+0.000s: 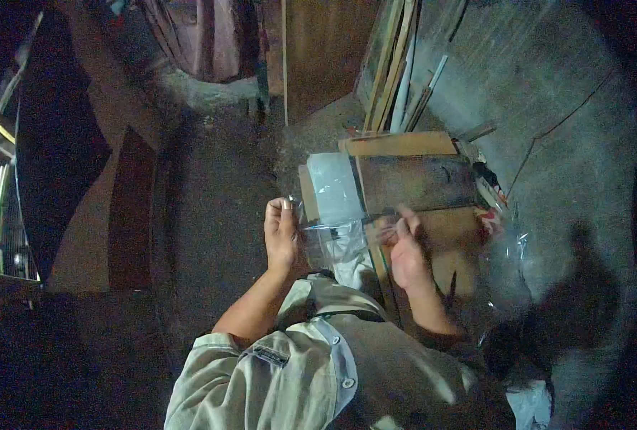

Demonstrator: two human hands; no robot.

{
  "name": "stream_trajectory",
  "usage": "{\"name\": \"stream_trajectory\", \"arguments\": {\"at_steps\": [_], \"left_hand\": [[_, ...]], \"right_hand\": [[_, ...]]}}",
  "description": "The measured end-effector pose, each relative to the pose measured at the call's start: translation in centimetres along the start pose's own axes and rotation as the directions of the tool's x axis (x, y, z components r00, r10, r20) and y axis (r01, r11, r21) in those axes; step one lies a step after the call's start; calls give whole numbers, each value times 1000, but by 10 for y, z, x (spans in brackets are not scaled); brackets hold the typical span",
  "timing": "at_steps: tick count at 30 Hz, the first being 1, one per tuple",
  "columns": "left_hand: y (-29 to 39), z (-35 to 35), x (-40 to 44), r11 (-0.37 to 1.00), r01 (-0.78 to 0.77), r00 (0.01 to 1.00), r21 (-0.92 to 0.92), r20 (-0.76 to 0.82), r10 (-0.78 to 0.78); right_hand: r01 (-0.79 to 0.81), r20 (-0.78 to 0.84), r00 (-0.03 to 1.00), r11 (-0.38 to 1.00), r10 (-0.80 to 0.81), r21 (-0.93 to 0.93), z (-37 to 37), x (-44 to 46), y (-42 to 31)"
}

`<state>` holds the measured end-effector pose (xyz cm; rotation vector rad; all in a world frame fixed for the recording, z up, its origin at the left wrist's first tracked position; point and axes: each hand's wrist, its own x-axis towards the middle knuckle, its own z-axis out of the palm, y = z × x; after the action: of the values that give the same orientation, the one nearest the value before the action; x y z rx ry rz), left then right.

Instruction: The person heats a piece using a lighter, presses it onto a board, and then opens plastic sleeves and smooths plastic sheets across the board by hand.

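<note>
Between my two hands a clear plastic bag or sheet [324, 240] is held stretched out in front of my body. My left hand [281, 235] is closed, with thumb and fingers pinching its left edge. On the other side, my right hand [409, 252] has thumb and fingers drawn together at the plastic's right end; its fingertips are slightly blurred. Just beyond the plastic lies a pale, shiny stack or sheet [333, 183], next to an open cardboard box [444, 236]. White material [351, 264] shows through and below the plastic.
Wooden strips and pale pipes [397, 79] lean behind the box against a grey wall [548, 72]. A brown wooden panel [326, 57] stands at the back. Clear plastic [515, 265] hangs or lies right of the box. Dark floor [214, 186] extends to my left, beside a brown panel [132, 215].
</note>
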<state>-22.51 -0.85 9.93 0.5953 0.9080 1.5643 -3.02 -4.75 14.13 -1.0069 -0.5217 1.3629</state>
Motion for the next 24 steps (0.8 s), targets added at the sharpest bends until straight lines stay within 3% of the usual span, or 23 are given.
{"name": "stream_trajectory", "arguments": {"at_steps": [3,4,7,8,11,13,16,17,20,22,24], "left_hand": [[-5,1,6,998,-15,1000,-54,1,16],[-4,0,9,998,-46,999,-52,10,47],[-1,-15,19,1000,8,996,-10,-88,-9],[0,-19,20,998,51,993,-45,-107,-55],[-1,-9,24,997,-58,992,-56,-114,52],[-5,-13,31,994,-100,993,-38,-73,97],[17,-9,34,998,11,992,62,-127,-3],[12,-18,44,999,-5,985,36,-170,11],[14,-20,51,997,-69,989,-35,-131,64],[32,-18,36,985,128,992,-112,32,-125],[24,-8,19,948,234,970,-217,118,-212]], "right_hand": [[-29,230,970,980,75,-199,-14,-8,33],[-82,226,960,940,164,-332,-7,-15,29],[-104,151,978,963,145,-247,-19,-7,19],[-17,101,994,985,35,-172,-19,-5,12],[-18,21,1000,997,20,-71,-23,-2,3],[-65,262,954,952,147,-300,-22,-7,6],[-119,346,901,915,263,-387,-24,-10,12],[-125,189,957,899,222,-420,-22,-13,8],[-40,163,982,946,97,-323,-8,-7,-2],[-7,120,991,932,55,-363,2,-2,-8],[94,57,995,951,-81,-295,5,6,-8]]}}
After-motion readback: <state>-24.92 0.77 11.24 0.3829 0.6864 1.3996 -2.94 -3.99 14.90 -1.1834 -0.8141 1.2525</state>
